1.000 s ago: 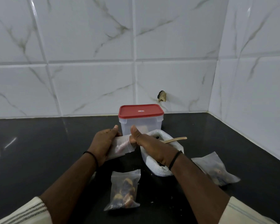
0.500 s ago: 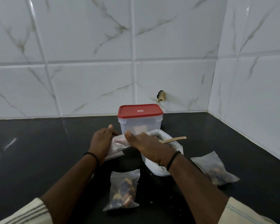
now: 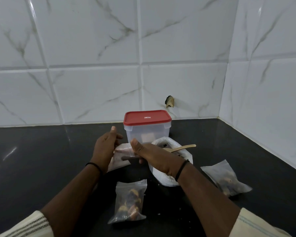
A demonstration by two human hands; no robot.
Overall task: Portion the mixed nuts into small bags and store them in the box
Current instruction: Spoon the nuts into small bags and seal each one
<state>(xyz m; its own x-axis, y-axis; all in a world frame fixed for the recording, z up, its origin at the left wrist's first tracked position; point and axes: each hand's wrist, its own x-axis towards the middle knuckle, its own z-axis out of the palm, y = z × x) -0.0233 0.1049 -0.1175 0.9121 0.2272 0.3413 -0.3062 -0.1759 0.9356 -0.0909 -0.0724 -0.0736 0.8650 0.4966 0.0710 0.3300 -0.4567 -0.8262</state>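
Head view: filled bag (image 3: 129,201) lies before red-lidded box (image 3: 147,129)

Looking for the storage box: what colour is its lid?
Red, on a clear plastic box; the lid shows plainly in the head view.
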